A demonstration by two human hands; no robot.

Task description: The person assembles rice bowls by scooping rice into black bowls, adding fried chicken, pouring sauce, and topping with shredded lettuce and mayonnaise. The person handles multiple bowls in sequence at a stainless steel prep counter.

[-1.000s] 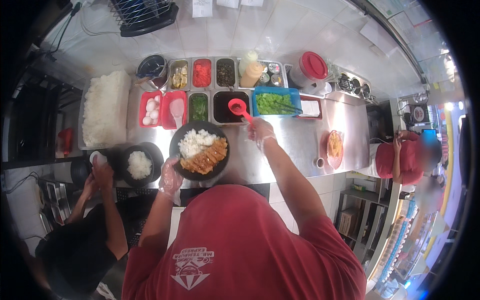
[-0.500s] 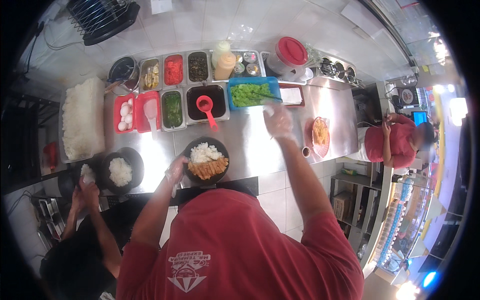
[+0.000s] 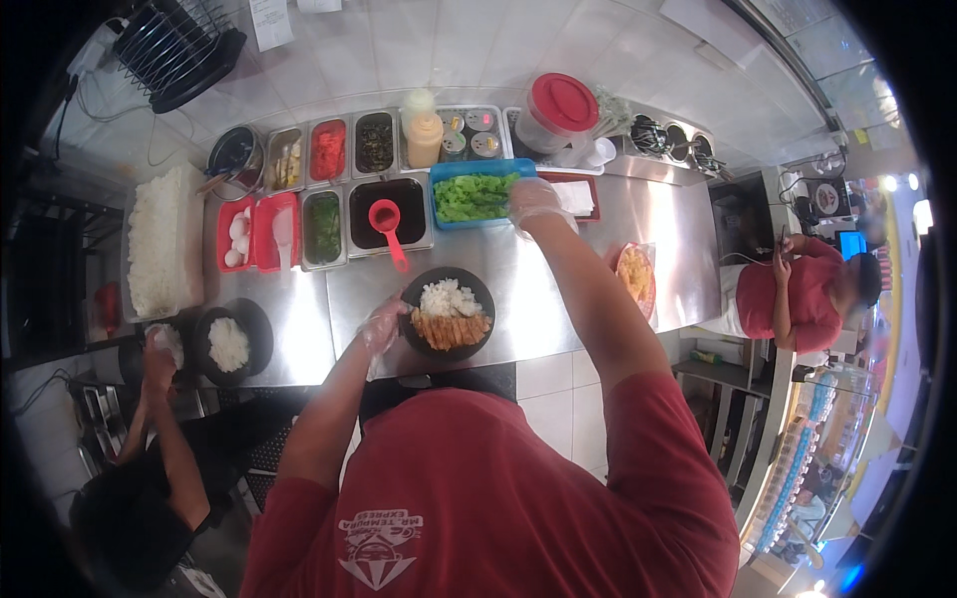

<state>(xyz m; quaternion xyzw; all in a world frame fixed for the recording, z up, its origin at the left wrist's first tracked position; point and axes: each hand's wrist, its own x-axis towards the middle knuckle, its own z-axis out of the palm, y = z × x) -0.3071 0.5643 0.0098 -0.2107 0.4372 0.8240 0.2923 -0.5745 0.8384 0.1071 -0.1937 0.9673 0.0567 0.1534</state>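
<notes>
The head view shows the person's left forearm slanting up and right, with the plastic-gloved left hand (image 3: pixel 382 325) at nine o'clock on a round black bowl (image 3: pixel 482 291), its fingers narrowed on the rim. The right arm stretches far out, and the plastic-gloved right hand (image 3: pixel 539 204) dips over the right end of a rectangular blue plastic tray (image 3: pixel 480 167), between twelve and one from the bowl; its fingertips are hidden, so I cannot tell whether they are wide or narrow, or holding anything. The bowl, near the front edge of the stainless-steel counter (image 3: pixel 543 309), carries one mound of white rice (image 3: pixel 449 297) and one row of browned sliced cutlet (image 3: pixel 451 330). Green lettuce (image 3: pixel 469 197) fills the tray. At eleven o'clock, one red plastic ladle (image 3: pixel 387 225) rests at a dark sauce pan (image 3: pixel 427 227), among five steel pans. Two red plastic containers (image 3: pixel 276 261) sit near ten, two squeeze bottles (image 3: pixel 425 143) at twelve, a second black bowl (image 3: pixel 262 341) around nine.
</notes>
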